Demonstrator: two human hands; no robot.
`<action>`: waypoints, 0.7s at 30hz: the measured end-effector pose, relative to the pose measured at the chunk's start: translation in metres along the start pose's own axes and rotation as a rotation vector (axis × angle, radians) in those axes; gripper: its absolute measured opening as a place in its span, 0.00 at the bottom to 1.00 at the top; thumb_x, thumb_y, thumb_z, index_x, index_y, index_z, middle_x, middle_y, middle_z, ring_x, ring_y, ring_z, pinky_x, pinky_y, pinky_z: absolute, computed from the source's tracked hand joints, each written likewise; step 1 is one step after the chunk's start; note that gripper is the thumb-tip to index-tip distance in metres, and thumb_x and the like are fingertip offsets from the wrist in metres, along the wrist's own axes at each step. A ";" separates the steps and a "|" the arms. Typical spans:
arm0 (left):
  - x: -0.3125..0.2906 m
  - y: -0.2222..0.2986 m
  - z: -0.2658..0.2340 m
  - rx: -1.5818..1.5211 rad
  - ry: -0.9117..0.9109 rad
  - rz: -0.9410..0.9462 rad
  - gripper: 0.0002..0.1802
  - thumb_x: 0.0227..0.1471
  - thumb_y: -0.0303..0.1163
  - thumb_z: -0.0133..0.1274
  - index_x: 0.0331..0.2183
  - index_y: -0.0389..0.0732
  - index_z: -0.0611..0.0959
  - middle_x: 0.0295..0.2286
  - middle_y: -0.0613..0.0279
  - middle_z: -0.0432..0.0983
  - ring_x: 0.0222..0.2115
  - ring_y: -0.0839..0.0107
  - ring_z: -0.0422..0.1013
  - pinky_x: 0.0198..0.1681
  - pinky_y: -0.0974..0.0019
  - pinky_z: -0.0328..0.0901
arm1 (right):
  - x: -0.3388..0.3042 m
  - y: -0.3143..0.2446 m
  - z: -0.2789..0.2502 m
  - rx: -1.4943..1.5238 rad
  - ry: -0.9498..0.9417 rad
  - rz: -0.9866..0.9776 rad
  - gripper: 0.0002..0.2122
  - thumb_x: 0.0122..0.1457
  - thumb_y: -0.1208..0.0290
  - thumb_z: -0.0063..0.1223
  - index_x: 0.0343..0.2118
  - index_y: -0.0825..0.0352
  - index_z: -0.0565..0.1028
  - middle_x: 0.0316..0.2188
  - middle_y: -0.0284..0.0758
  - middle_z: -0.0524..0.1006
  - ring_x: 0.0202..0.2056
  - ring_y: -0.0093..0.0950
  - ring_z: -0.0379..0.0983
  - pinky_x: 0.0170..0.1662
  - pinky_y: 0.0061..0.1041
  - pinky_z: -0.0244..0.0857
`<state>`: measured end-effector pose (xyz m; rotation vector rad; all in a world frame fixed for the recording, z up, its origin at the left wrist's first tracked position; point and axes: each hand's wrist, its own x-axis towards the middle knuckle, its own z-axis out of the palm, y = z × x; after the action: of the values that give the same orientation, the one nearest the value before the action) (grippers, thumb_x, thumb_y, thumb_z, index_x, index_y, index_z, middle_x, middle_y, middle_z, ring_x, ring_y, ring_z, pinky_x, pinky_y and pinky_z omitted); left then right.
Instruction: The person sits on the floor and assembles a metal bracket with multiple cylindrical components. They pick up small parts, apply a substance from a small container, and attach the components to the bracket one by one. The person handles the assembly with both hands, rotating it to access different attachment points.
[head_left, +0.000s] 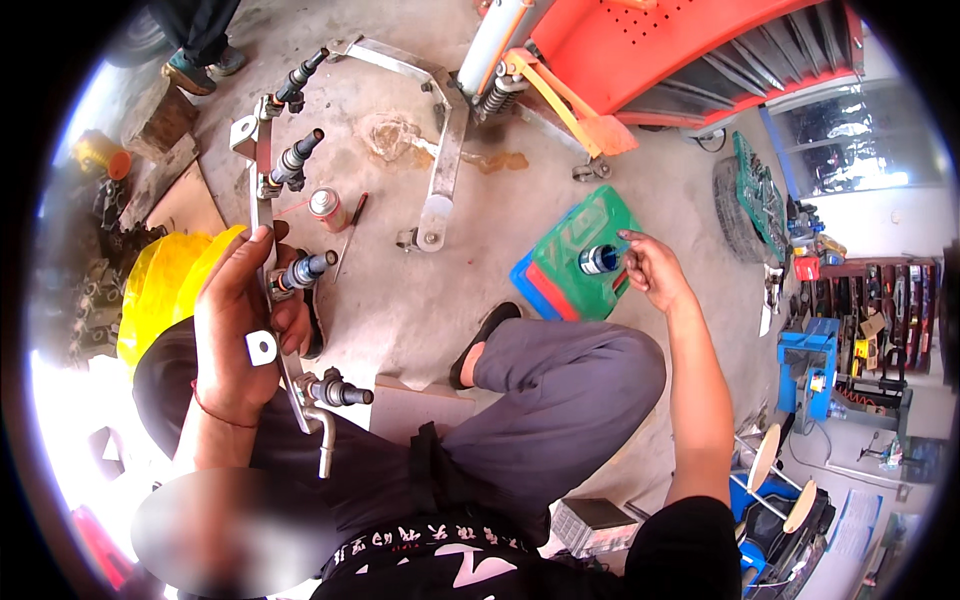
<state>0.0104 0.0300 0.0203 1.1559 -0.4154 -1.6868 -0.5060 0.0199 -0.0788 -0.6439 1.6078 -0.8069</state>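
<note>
My left hand (240,310) grips a fuel rail (262,210), a long metal bar that stands upright at the left. Several injectors (302,270) stick out from it toward the right, and a bent metal pipe (327,445) ends its lower part. My right hand (652,270) is closed in a pinch beside a small open jar (600,260) with a dark blue inside. What lies between its fingertips is too small to make out. Under the jar is a green plastic packet (585,225), with a red and a blue one (530,285) beneath it.
A spray can (325,205) and a thin stick-like tool (357,215) are on the concrete floor. Ahead stands a wheeled metal hoist leg (440,170) near a red cabinet (640,50). A yellow bag (165,285) lies left; another person's shoes (190,75) show at the far left.
</note>
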 end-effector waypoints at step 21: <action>-0.004 0.004 -0.002 -0.082 -0.020 -0.018 0.12 0.63 0.38 0.48 0.43 0.39 0.74 0.31 0.62 0.70 0.14 0.73 0.62 0.14 0.67 0.57 | -0.149 -0.057 0.279 0.631 -1.216 0.048 0.37 0.61 0.53 0.43 0.69 0.64 0.48 0.15 0.37 0.68 0.11 0.22 0.57 0.16 0.22 0.56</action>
<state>0.0147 0.0322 0.0247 1.0872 -0.3457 -1.7165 -0.2062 0.0571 0.0298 -0.4587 0.2329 -0.6154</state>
